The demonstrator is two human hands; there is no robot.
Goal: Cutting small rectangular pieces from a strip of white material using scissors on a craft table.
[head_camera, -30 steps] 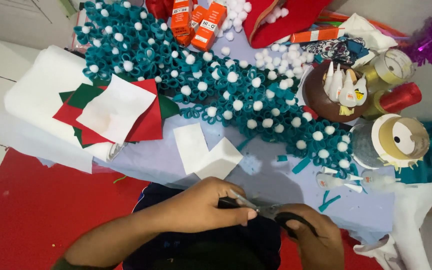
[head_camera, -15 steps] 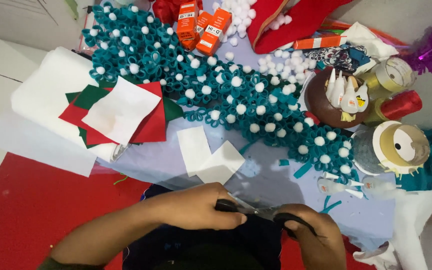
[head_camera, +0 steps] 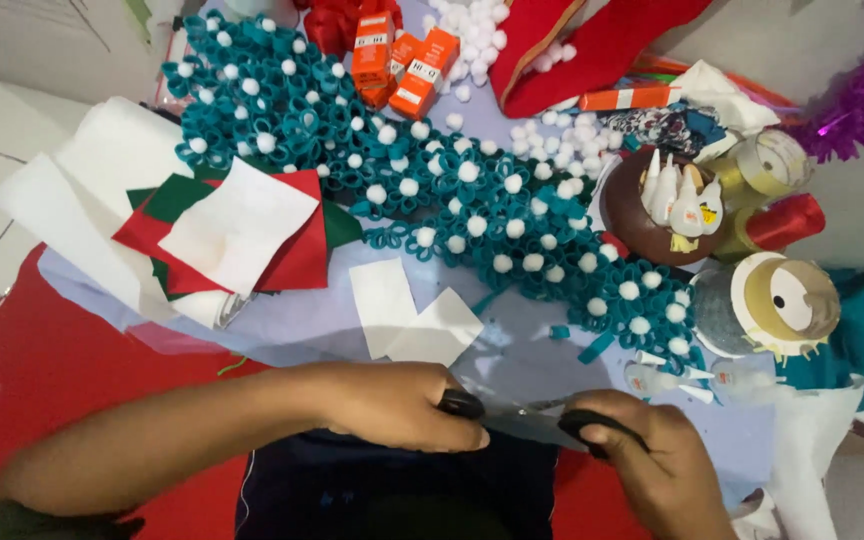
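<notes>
Scissors (head_camera: pixel 527 418) gripped by both hands; orange boxes (head_camera: pixel 404 62) beyond.

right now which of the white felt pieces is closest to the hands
The two overlapping white squares lying loose on the lilac sheet, just above the left hand; the other white piece sits farther off, atop the red and green felt.

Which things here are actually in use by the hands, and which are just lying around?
In use: left hand, right hand, black-handled scissors.
Lying about: white felt pieces, teal roll-and-pompom piece, orange boxes, ribbon spool, glue bottles.
</notes>
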